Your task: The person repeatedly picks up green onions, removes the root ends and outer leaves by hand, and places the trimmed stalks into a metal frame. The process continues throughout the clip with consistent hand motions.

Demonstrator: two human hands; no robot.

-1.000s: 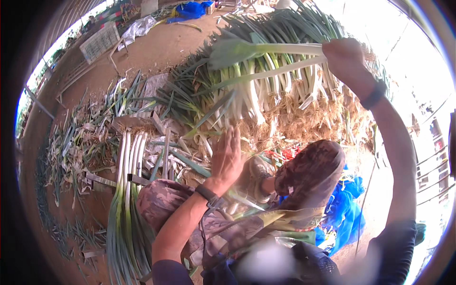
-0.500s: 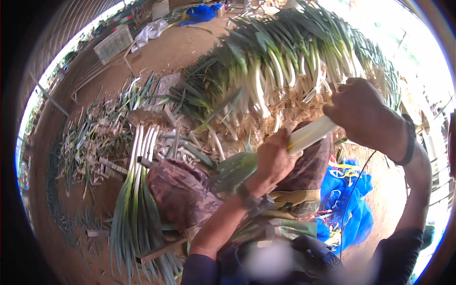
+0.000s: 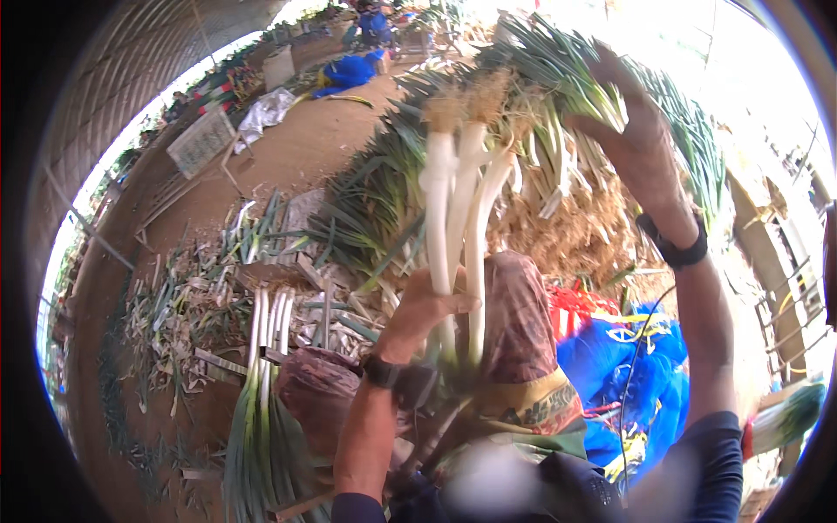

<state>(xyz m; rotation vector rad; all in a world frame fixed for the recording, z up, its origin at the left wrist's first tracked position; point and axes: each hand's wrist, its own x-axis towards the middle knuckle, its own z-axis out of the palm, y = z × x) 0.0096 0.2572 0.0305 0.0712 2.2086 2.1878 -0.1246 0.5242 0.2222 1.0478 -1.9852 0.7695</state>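
Observation:
My left hand [image 3: 423,301] is wrapped round the stems of a few leeks [image 3: 438,213]. They stand upright over my lap, roots up, white shafts in the middle, green leaves hanging down and blurred below the hand. My right hand [image 3: 638,144] is raised, its fingers spread with nothing in them, in front of a large heap of leeks [image 3: 375,192]. That heap's leaves point away and its roots point toward me. At my left knee, several leeks [image 3: 261,427] with bare white shafts lie side by side on a wooden frame [image 3: 305,270], leaves toward me.
Peeled leaf scraps [image 3: 174,322] litter the floor at left. Blue bags [image 3: 641,357] with yellow ties and red netting [image 3: 580,307] lie by my right leg. A thin black cord [image 3: 629,392] runs past them. A tied leek bundle [image 3: 789,418] sits at far right.
My left hand has swung its leeks upright, roots up, and more shafts now show in it. My right hand has let go of the leek shaft and opened over the heap.

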